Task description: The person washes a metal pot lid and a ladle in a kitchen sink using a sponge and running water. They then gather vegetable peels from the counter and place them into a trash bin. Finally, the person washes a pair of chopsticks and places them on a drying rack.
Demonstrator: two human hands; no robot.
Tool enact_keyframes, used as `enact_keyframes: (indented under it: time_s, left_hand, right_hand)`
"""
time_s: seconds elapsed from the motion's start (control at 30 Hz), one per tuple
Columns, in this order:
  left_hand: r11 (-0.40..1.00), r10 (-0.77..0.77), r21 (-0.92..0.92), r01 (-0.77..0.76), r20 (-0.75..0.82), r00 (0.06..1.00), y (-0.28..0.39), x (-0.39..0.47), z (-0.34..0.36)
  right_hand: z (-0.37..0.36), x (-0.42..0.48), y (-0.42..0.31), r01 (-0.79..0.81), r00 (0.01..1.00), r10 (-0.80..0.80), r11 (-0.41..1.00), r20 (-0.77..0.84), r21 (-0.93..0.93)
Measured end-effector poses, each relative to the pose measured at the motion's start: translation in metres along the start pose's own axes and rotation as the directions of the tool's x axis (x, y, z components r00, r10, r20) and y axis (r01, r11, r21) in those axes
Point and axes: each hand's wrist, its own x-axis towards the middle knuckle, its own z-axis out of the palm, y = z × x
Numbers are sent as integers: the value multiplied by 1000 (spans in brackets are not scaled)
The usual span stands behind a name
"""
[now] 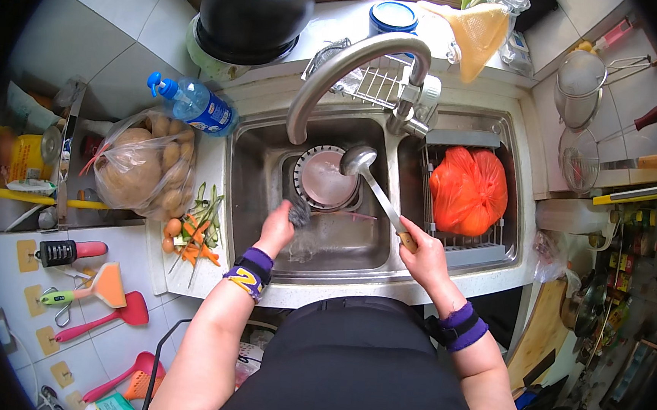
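In my right hand [425,254] is a metal ladle [382,197] with a wooden grip. Its bowl end points away from me, above the left sink basin [257,160]. My left hand [277,227], over the same basin, grips a grey scouring pad [300,213], which looks like steel wool. Scrubber and ladle are apart. Beneath the ladle's bowl, a round pinkish bowl or pot [326,177] with a dark-notched rim stands on the basin floor. A thin pinkish stick-like thing [356,215] lies just in front of it. Some water shows on the basin floor nearer me.
A curved faucet [344,63] arches over the basin. An orange-red plastic bag [466,192] sits on a rack in the right basin. On the left counter are a blue soap bottle [206,108], a bag of potatoes [149,161], eggs [171,227] and vegetable peelings [201,233].
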Motion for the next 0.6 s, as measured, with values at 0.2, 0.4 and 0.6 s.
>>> enact_keyframes:
  time_s: [0.2, 0.4, 0.6]
  left_hand:
    - [955, -220, 291, 66, 536, 815, -13, -12, 11]
    - [964, -130, 267, -15, 518, 845, 5, -20, -8]
    - [996, -39, 75, 40, -26, 999, -10, 5, -17]
  right_hand:
    - [1, -17, -3, -26, 1000, 26, 1000, -8, 11]
    - [3, -29, -4, -21, 999, 23, 999, -43, 27]
    - [7, -38, -8, -24, 999, 24, 1000, -45, 8]
